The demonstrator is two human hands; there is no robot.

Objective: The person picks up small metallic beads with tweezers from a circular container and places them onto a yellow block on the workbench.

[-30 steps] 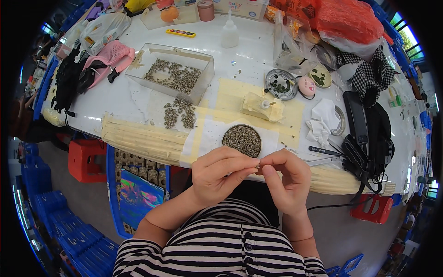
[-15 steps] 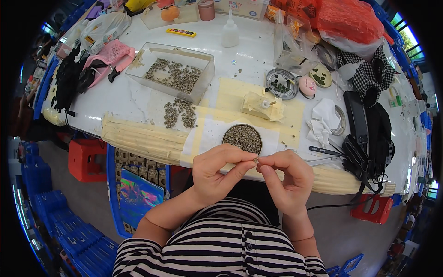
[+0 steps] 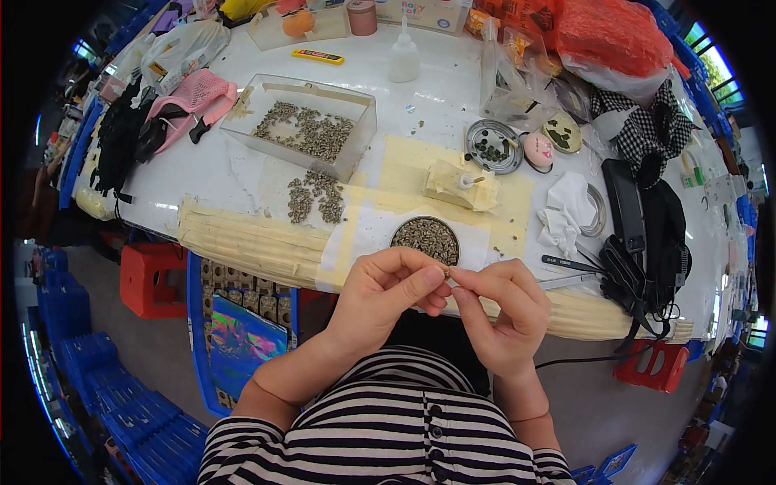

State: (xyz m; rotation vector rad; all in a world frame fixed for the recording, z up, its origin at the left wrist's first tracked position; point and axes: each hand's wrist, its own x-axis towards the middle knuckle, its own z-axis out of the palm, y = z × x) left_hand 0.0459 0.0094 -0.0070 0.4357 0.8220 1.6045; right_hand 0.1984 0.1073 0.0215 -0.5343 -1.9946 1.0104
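Note:
Just in front of a round dish [image 3: 457,247] heaped with small metal parts [image 3: 424,237], my two hands meet at the fingertips. My left hand [image 3: 384,295] pinches one tiny metal part [image 3: 446,274] between thumb and forefinger. My right hand [image 3: 505,311] is closed, its thumb and forefinger at the same part; whether it grips anything is too small to see. More such parts lie in a clear plastic box [image 3: 360,145] at the left, and a loose pile [image 3: 315,199] of them sits on the table beside it.
Behind the dish stands a tape-wrapped block [image 3: 461,186]. A round tin [image 3: 493,145] with dark bits, tweezers [image 3: 570,263], crumpled tissue [image 3: 566,214] and a black strap bag [image 3: 659,234] are at the right. A white squeeze bottle [image 3: 403,58] and yellow knife [image 3: 318,56] lie farther back.
My left hand has turned, its thumb now on top of the tiny part and its other fingers curled beneath. My right hand has barely shifted.

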